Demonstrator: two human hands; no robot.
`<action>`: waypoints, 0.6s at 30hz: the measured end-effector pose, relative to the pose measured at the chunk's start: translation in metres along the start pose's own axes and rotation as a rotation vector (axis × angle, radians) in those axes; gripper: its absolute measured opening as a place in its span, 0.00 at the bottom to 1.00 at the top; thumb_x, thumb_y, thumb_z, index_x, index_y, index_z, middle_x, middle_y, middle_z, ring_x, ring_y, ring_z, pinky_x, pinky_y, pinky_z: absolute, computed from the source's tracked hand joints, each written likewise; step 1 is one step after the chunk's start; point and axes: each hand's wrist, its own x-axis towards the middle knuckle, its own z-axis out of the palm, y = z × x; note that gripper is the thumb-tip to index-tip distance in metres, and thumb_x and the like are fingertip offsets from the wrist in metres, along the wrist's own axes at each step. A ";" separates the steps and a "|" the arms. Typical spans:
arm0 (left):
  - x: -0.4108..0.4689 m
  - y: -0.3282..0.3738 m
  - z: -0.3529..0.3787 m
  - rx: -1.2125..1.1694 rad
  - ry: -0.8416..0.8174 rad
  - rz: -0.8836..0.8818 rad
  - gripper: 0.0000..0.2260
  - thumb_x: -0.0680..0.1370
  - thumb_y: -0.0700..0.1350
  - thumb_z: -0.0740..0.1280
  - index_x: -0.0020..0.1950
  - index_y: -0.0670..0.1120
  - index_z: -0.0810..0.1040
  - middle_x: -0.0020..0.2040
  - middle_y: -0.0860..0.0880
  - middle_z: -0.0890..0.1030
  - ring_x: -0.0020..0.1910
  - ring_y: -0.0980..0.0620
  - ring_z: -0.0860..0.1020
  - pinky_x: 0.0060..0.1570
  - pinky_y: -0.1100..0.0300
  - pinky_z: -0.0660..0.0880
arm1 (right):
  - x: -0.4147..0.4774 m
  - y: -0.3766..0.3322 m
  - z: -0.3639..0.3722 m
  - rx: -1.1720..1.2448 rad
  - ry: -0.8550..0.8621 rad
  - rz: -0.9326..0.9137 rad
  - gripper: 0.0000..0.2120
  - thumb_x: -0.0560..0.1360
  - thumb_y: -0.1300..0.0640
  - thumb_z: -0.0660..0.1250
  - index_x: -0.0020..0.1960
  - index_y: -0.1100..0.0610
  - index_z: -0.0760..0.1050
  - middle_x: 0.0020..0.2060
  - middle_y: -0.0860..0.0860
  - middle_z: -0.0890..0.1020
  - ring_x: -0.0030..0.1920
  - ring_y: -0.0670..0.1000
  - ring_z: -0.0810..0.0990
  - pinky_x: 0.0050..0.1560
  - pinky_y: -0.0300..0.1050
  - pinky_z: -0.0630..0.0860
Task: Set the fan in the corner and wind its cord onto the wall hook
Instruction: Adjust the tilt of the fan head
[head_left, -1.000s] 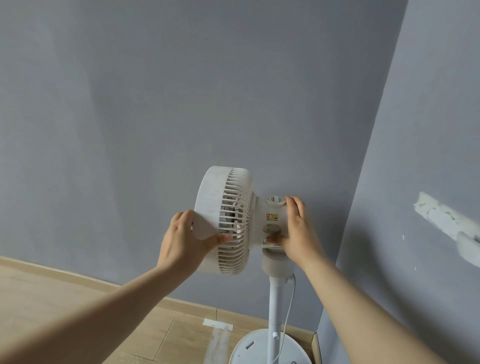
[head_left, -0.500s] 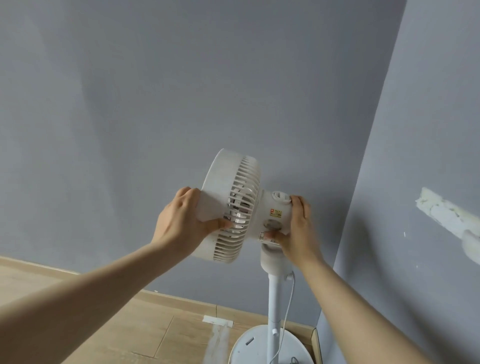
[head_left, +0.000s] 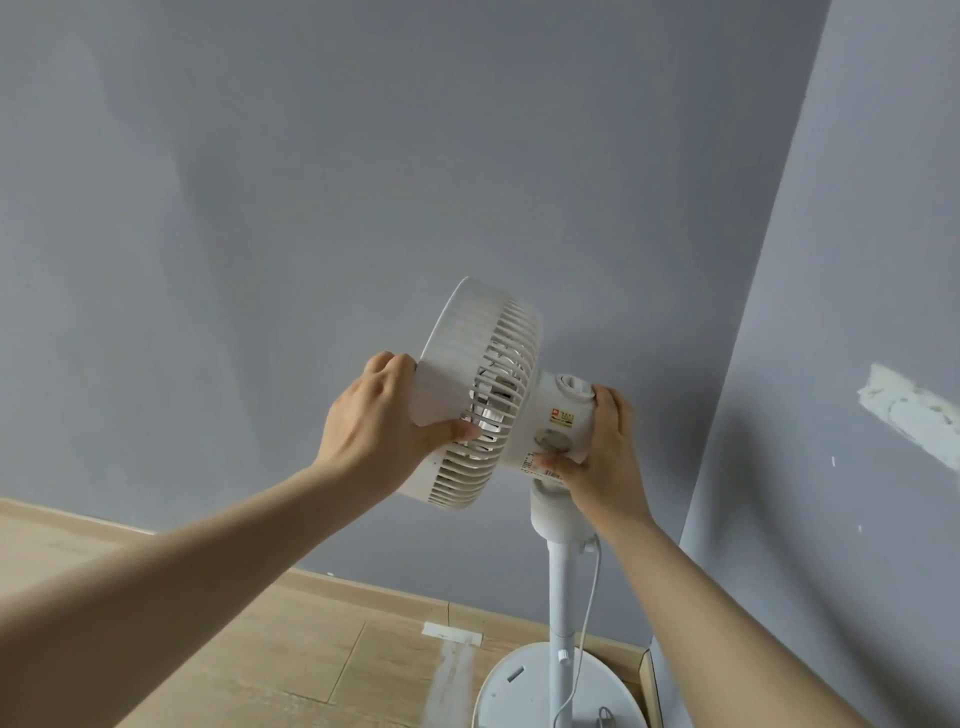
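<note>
Fan (head_left: 480, 395) stands in the corner, base (head_left: 524, 691) near both walls, head tilted up. Left hand (head_left: 379, 426) closed round the grille rim; right hand (head_left: 597, 452) clasps the motor housing. Step: aiming the head. Cord (head_left: 587, 618) hangs loose down the pole (no hook in view) – next calls for gathering it

A single head-worn wide-angle view looked forward and slightly down into a room corner from close range. Both forearms entered from the near edge, and the fan (head_left: 483, 400) sat near centre, within arm's reach. The far wall (head_left: 363, 182) filled most of the frame, the right wall (head_left: 857, 312) its right side, and the floor (head_left: 260, 649) the lower left.
</note>
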 end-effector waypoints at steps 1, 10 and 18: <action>-0.001 0.000 0.000 -0.002 0.003 0.001 0.31 0.61 0.68 0.72 0.46 0.44 0.70 0.47 0.51 0.73 0.41 0.48 0.71 0.37 0.55 0.68 | -0.001 -0.001 0.000 -0.004 0.004 0.001 0.42 0.60 0.58 0.79 0.68 0.54 0.60 0.62 0.41 0.61 0.59 0.49 0.70 0.58 0.43 0.69; -0.013 -0.001 -0.004 -0.124 -0.001 -0.115 0.34 0.63 0.63 0.74 0.60 0.46 0.69 0.56 0.50 0.75 0.50 0.46 0.76 0.46 0.54 0.73 | 0.001 -0.013 -0.009 -0.169 -0.063 -0.003 0.42 0.62 0.53 0.78 0.69 0.55 0.59 0.68 0.48 0.61 0.62 0.51 0.69 0.52 0.43 0.69; -0.035 0.002 -0.011 -0.271 0.058 -0.085 0.34 0.63 0.57 0.77 0.62 0.45 0.69 0.60 0.49 0.71 0.53 0.47 0.75 0.53 0.50 0.76 | -0.027 -0.032 -0.040 -0.219 -0.071 0.209 0.48 0.70 0.52 0.73 0.77 0.56 0.44 0.75 0.60 0.52 0.76 0.56 0.51 0.72 0.50 0.57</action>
